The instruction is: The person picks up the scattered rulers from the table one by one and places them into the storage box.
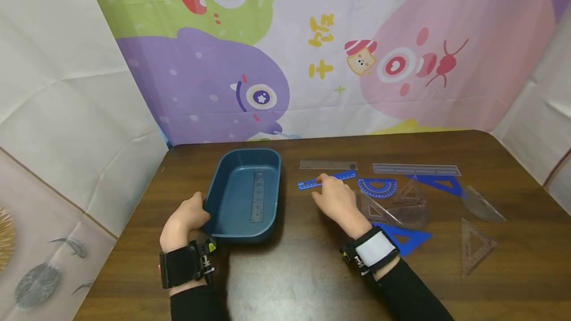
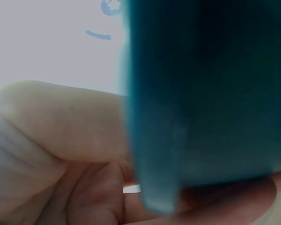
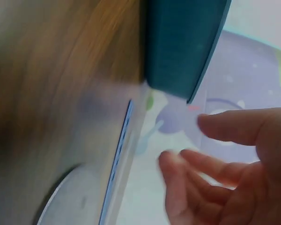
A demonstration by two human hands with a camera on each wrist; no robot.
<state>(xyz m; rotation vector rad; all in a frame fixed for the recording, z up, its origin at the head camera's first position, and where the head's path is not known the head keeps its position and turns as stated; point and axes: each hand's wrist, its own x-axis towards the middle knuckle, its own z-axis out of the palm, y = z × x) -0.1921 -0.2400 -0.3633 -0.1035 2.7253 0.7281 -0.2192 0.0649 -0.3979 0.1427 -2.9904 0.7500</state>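
My left hand grips the near left side of a teal plastic tray. In the left wrist view, the thumb lies along the tray wall with fingers underneath. Inside the tray rests a clear ruler. Over a blue ruler, my right hand hovers with thumb and fingers parted. The right wrist view has a gap between those fingertips and the blue ruler, with nothing held.
Around the right hand lie a clear ruler, a longer ruler, a blue protractor, blue set squares, clear set squares and a clear protractor. A cartoon-printed cloth hangs behind the wooden table.
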